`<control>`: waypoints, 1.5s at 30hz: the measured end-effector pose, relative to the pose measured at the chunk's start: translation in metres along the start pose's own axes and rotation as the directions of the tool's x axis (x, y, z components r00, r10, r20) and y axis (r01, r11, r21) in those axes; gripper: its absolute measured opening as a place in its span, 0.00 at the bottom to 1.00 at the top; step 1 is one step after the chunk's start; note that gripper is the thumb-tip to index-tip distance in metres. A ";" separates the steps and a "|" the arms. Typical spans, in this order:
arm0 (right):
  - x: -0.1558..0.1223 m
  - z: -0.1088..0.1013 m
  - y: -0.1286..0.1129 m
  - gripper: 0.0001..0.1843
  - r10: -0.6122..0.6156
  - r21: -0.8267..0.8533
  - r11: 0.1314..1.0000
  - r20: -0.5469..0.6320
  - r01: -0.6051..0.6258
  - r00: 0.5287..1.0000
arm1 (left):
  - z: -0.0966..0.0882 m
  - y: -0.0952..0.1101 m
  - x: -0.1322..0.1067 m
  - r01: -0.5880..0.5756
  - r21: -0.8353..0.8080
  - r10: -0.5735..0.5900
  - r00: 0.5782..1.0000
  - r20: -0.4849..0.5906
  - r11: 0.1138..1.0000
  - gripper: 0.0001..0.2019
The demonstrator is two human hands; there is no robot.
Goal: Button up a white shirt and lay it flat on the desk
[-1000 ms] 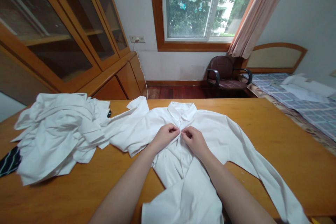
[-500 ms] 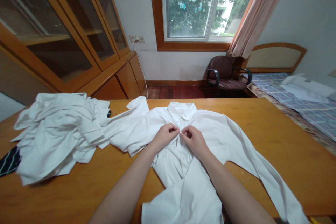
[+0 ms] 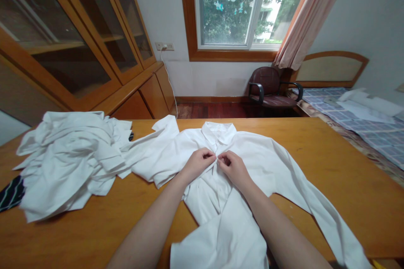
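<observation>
A white long-sleeved shirt (image 3: pixel 255 155) lies spread on the wooden table (image 3: pixel 315 151), its collar toward the far edge. One sleeve stretches to the right and down past the near edge; the other reaches left to a heap of cloth. My left hand (image 3: pixel 200 162) pinches the front placket below the collar. Right beside it, my right hand (image 3: pixel 232 166) pinches the same strip, fingertips almost touching the left ones. Whatever button sits between the fingertips is too small to make out. The shirt's lower part is bunched and folded between my forearms.
A pile of crumpled white clothes (image 3: pixel 72 155) sits on the table's left, with a dark striped cloth (image 3: pixel 12 193) poking out. Beyond the table stand a glass-door cabinet (image 3: pixel 94 29), a maroon armchair (image 3: pixel 268 86) and a bed (image 3: pixel 362 109) with a checked cover.
</observation>
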State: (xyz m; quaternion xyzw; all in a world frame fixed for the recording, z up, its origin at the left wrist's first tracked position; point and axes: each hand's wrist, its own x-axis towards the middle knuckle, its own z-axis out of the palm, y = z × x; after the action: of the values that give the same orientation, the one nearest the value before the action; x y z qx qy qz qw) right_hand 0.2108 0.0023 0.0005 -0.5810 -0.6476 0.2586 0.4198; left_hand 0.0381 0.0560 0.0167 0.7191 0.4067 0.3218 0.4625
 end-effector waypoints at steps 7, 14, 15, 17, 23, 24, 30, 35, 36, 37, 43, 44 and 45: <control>0.000 0.000 -0.001 0.07 -0.004 0.036 0.999 -0.026 0.005 1.000 | 0.000 0.001 0.001 0.008 0.021 -0.008 1.000 -0.011 1.000 0.08; 0.000 -0.002 -0.004 0.07 -0.008 0.036 0.999 -0.012 0.008 1.000 | 0.000 0.002 0.001 0.021 0.021 -0.020 1.000 -0.020 1.000 0.08; 0.000 -0.002 -0.004 0.07 -0.006 0.034 0.999 -0.007 0.006 1.000 | 0.000 0.002 0.001 0.019 0.018 -0.019 1.000 -0.018 1.000 0.08; 0.000 -0.002 -0.005 0.06 0.000 0.030 1.000 -0.003 0.000 1.000 | 0.000 0.001 0.002 0.016 0.011 -0.016 1.000 -0.015 1.000 0.08; 0.000 -0.001 -0.003 0.04 0.020 0.005 1.000 -0.015 -0.020 1.000 | -0.001 0.003 0.001 0.014 0.009 -0.014 1.000 -0.012 1.000 0.08; 0.000 -0.001 -0.003 0.05 0.019 -0.002 1.000 -0.015 -0.019 1.000 | -0.001 0.003 0.001 0.015 0.011 -0.015 1.000 -0.013 1.000 0.08; -0.001 -0.002 -0.004 0.13 0.002 -0.030 1.000 -0.017 -0.002 1.000 | 0.001 -0.001 0.001 0.019 0.023 -0.018 0.999 -0.030 1.000 0.07; 0.000 -0.001 -0.001 0.07 0.009 -0.003 1.000 -0.023 -0.009 1.000 | 0.001 -0.001 0.001 0.016 0.025 -0.015 0.999 -0.028 1.000 0.08; 0.000 -0.001 -0.001 0.07 0.012 0.002 1.000 -0.018 -0.012 1.000 | 0.001 0.000 0.001 0.017 0.025 -0.016 0.999 -0.028 1.000 0.08; 0.000 -0.001 -0.001 0.06 0.015 0.006 1.000 -0.014 -0.015 1.000 | 0.001 0.001 0.001 0.017 0.025 -0.017 0.999 -0.027 1.000 0.08; 0.000 -0.001 -0.002 0.05 0.028 0.012 1.000 0.011 -0.028 1.000 | 0.000 0.000 0.001 0.015 0.025 -0.014 1.000 -0.025 1.000 0.07; 0.000 -0.001 -0.002 0.05 0.026 0.013 1.000 0.015 -0.026 1.000 | 0.000 -0.001 0.001 0.014 0.023 -0.014 1.000 -0.026 1.000 0.07; 0.000 -0.001 -0.001 0.05 0.023 0.013 1.000 0.015 -0.023 1.000 | 0.000 -0.001 0.001 0.015 0.021 -0.015 1.000 -0.026 1.000 0.07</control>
State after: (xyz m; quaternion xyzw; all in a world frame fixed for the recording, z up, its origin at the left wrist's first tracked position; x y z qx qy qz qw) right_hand 0.2107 0.0022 0.0021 -0.5838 -0.6422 0.2719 0.4157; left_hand 0.0387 0.0572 0.0156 0.7167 0.4212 0.3232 0.4522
